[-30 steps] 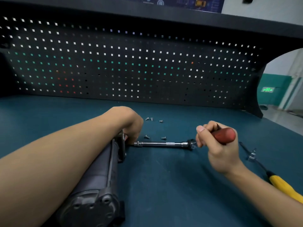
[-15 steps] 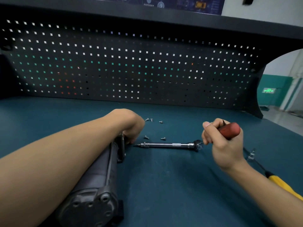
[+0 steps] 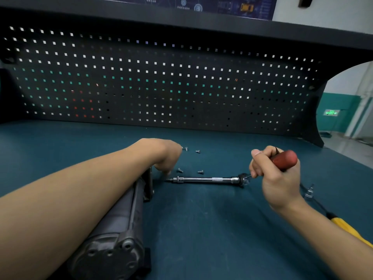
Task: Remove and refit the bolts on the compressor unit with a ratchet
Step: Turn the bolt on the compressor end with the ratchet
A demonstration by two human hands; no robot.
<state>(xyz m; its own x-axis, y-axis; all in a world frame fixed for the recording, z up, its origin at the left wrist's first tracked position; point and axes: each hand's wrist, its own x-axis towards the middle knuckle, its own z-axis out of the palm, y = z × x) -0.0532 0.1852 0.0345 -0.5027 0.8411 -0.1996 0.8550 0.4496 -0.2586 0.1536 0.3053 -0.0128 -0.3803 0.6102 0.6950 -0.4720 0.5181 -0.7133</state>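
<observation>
Gripping the ratchet (image 3: 201,179) by its red handle (image 3: 286,159), the best lever point, the right hand (image 3: 276,178) aimed the stiff tool at the heavy-looking compressor unit (image 3: 121,219) under the left hand (image 3: 161,154), whose curled fingers hid any hold; small bolts (image 3: 200,171) lay just beyond.

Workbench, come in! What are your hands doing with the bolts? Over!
Right hand grips the ratchet by its red handle. Left hand at the compressor's far end, hold hidden. Loose bolts on the bench just beyond the shaft.
</observation>
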